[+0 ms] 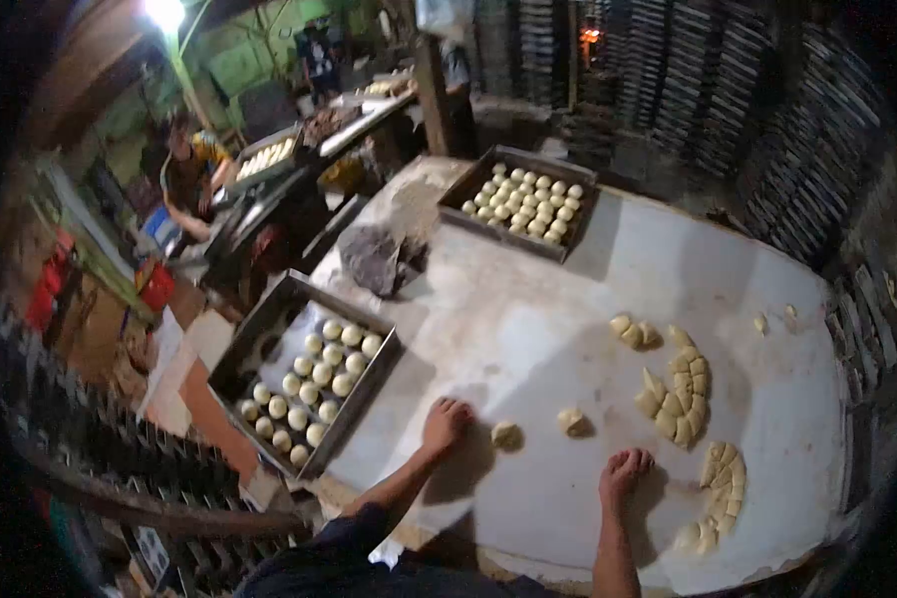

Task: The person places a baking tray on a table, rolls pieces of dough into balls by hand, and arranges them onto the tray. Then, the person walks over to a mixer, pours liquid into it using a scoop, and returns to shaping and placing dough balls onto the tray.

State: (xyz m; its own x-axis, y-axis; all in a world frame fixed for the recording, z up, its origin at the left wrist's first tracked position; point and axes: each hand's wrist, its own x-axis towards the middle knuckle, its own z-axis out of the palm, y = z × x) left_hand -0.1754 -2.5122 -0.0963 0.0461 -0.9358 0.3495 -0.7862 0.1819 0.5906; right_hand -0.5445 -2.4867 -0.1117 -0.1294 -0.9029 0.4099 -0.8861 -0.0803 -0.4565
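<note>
While the left hand [448, 424] is curled on the table [538, 339]: palm hidden, so I can't tell if it holds anything.
Right hand [626, 473]: curled too; can't tell its hold.
Dough lumps [573, 423]: two, between both hands' fingers, likely for easy reach.
Tray [354, 407]: left of the left hand's fingers; its walls likely stop the balls [322, 373] rolling off.

A glaring white lamp [165, 12] at upper left lights the otherwise dim room; soft shadows cross the broad, pale tabletop [528, 334]. Fisheye distortion curves the edges into black corners; the distant background looks grainy.
</note>
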